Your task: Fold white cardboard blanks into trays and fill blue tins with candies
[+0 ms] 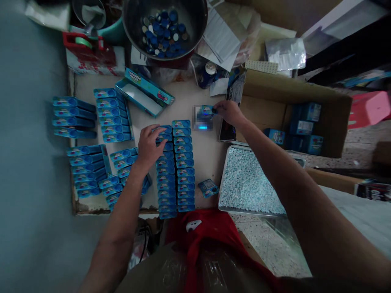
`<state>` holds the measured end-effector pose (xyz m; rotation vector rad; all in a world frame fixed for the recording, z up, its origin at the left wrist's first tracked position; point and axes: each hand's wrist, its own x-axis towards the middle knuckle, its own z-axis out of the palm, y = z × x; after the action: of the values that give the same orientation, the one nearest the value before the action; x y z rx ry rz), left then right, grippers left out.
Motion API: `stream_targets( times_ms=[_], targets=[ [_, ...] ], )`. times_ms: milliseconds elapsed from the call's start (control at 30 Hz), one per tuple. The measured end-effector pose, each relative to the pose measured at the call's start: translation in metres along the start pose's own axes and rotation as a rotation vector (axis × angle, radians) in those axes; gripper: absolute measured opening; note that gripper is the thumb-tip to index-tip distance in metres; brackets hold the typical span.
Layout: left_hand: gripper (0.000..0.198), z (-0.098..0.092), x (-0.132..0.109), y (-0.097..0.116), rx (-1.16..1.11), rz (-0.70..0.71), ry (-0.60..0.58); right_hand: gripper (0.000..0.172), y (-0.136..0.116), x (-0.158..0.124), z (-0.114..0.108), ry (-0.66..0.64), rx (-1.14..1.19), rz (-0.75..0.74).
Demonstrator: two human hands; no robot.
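Note:
My right hand [230,112] pinches a small blue candy box [207,109] by its right end. It is held over a small device [203,122] with a lit blue display, blurred in the picture. At the far end of the left one of two long rows, my left hand [149,144] has its thumb and fingers curled around the candy boxes [161,137] there. The right row of candy boxes [185,162] stands beside it. One loose candy box [208,188] lies flat nearer my body.
Left are more grouped candy boxes [111,112] and an open display carton [143,95]. A metal bowl [130,28] of blue-and-white discs and a drink can [208,75] stand behind. Right are a cardboard box [262,97] and a metal tray [224,179] of pale blue pieces.

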<state>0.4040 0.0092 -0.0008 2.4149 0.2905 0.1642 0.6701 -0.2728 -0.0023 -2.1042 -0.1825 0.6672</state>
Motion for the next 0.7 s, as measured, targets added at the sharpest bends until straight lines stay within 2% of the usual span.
stream_targets(
  times_ms=[133,333,500,700],
  targets=[
    [0.036,0.001,0.0,0.002,0.012,-0.004,-0.002,0.005,-0.004,-0.006,-0.002,-0.031,0.363,0.186],
    [0.033,0.005,-0.003,0.003,-0.007,-0.005,-0.004,0.016,-0.015,-0.016,-0.015,-0.253,0.668,0.275],
    [0.034,0.008,-0.006,0.004,-0.006,-0.005,-0.004,0.016,-0.012,-0.018,-0.014,-0.294,0.672,0.264],
    [0.036,0.011,-0.008,0.006,-0.011,-0.01,-0.015,0.008,-0.011,-0.021,-0.014,-0.241,0.543,0.271]
  ],
)
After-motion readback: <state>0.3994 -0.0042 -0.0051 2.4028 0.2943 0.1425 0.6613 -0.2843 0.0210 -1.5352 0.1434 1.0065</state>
